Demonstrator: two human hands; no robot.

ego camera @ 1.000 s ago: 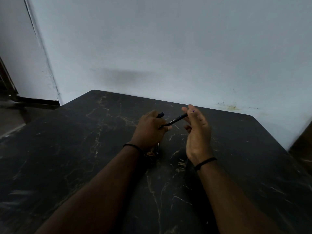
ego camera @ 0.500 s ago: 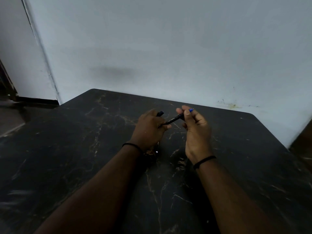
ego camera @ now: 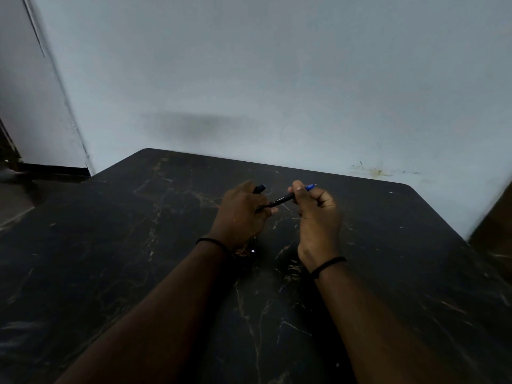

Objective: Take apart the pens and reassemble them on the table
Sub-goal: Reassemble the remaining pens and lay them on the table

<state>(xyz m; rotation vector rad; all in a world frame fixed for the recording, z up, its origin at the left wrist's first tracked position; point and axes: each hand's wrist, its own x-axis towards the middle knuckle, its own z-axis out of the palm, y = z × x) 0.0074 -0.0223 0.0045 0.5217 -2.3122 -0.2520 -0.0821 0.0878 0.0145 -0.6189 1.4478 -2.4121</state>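
A slim black pen barrel (ego camera: 279, 201) runs between my two hands above the dark marble table (ego camera: 138, 245). My left hand (ego camera: 241, 214) grips its lower left end. A second dark pen part (ego camera: 260, 188) sticks out of the top of that fist. My right hand (ego camera: 315, 214) pinches the barrel's upper right end with thumb and fingers. A blue tip piece (ego camera: 310, 187) pokes out beyond those fingers. How the parts join inside the hands is hidden.
A pale wall (ego camera: 277, 92) rises right behind the table's far edge. The table's right edge drops off near a brown object (ego camera: 496, 234). A doorway and floor (ego camera: 16, 195) lie at the left. Something small and brownish (ego camera: 243, 252) sits under my left wrist.
My right hand's fingers have closed round the barrel's end, and the blue tip piece now shows beyond them. Both hands stay in about the same place.
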